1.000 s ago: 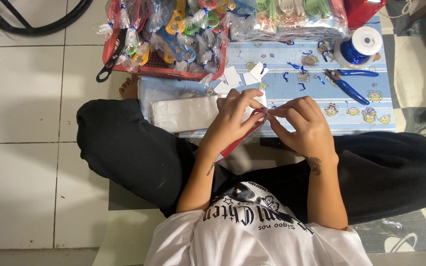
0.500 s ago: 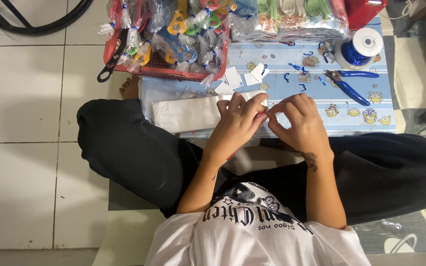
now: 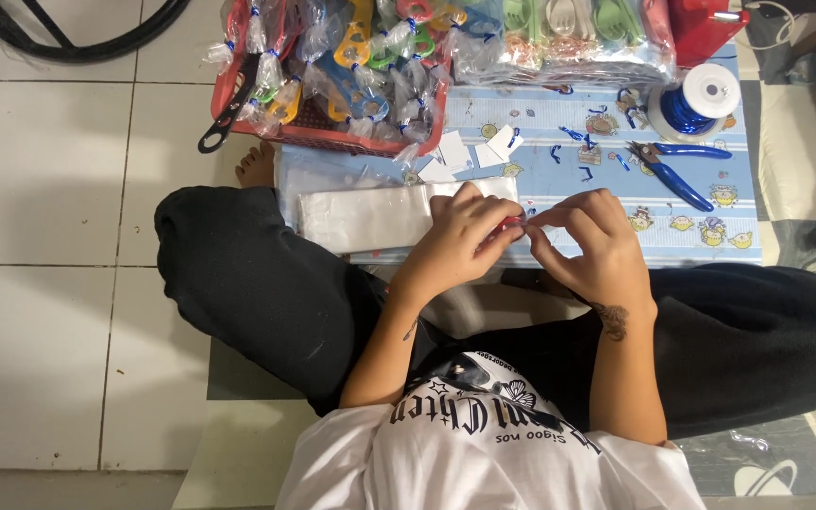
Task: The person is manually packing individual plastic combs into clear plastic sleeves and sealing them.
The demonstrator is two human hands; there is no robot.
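Note:
I sit cross-legged on the floor before a low table (image 3: 710,241) with a blue patterned cover. My left hand (image 3: 460,236) and my right hand (image 3: 587,241) meet at the table's front edge, both pinching a small red item (image 3: 510,225) between the fingertips. Most of that item is hidden by my fingers. A stack of clear plastic bags (image 3: 361,215) lies just left of my left hand.
A red basket (image 3: 332,142) full of bagged colourful items stands at the back left, more clear packets (image 3: 559,38) behind. Blue pliers (image 3: 672,175), a spool of blue wire (image 3: 696,104), cut blue ties (image 3: 578,142) and small white cards (image 3: 469,151) lie on the table. Black cable (image 3: 77,42) lies on the tiles.
Both hands have stayed together on the small red item, with only slight finger movement. Nothing else on the table has moved.

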